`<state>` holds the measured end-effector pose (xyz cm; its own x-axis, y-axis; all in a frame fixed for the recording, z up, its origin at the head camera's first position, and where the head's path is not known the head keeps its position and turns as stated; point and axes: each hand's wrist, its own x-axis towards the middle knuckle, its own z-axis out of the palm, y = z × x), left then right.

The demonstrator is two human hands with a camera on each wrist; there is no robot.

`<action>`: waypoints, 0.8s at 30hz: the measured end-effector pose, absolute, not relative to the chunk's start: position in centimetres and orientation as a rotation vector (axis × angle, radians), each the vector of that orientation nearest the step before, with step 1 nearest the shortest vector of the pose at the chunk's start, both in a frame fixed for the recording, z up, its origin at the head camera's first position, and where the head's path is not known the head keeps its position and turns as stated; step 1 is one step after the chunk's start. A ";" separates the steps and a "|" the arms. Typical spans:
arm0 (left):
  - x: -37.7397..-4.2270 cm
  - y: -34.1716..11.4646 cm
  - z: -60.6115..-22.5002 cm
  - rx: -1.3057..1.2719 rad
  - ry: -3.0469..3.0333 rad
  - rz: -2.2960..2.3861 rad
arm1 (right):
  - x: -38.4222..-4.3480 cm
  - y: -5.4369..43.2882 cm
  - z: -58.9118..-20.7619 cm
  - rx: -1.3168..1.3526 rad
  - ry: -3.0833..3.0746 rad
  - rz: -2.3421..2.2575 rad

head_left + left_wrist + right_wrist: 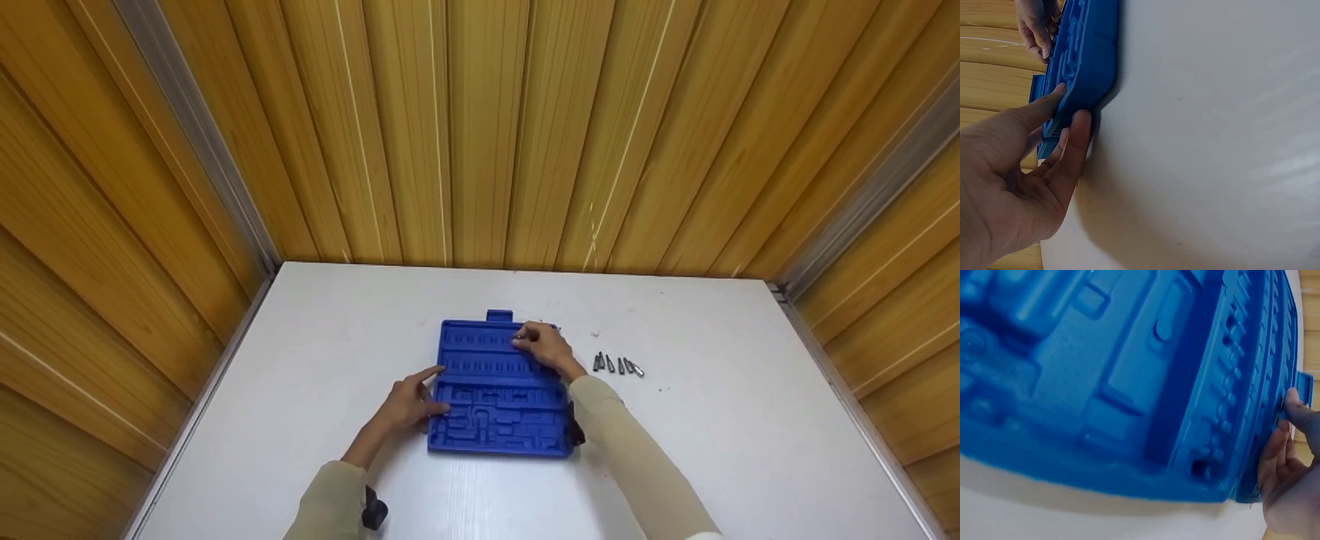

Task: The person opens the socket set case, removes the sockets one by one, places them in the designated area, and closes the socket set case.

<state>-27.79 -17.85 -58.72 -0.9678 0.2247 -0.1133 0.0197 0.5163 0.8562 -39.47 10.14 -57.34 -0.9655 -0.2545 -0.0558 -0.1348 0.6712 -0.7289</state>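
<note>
An open blue plastic tool case (499, 418) with moulded slots lies on the white table, its lid part away from me. My left hand (407, 405) grips the case's left edge; in the left wrist view the thumb of that hand (1022, 163) lies over the rim and its fingers are against the outer side wall. Over the far right slots of the lid, my right hand (546, 347) pinches a small dark metal bit (519, 337). In the right wrist view, that hand (1292, 455) mostly hides the bit between thumb and fingers.
Several loose metal bits (620, 365) lie in a loose row on the table (720, 420), right of the case. A blue latch tab (499, 316) sticks out from the far edge of the lid. Wood-patterned panels (480, 135) wall the table at the back and sides.
</note>
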 end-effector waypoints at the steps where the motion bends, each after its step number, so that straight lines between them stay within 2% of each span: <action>1: -27.8 -17.9 -58.7 0.208 2.551 1.429 | -39.5 10.3 -57.2 -0.354 2.703 -1.221; 11: -27.9 -17.8 -58.7 0.208 2.581 1.402 | -39.6 11.0 -57.0 -0.542 2.600 -1.454; 24: -27.8 -17.9 -59.1 0.242 2.598 1.399 | -39.7 14.1 -54.7 -0.491 2.599 -1.464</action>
<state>-27.78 -17.93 -59.09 -0.9704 0.2274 -0.0814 0.0573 0.5441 0.8371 -39.69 14.06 -54.74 -0.9405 -0.3353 0.0550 -0.2208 0.4802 -0.8489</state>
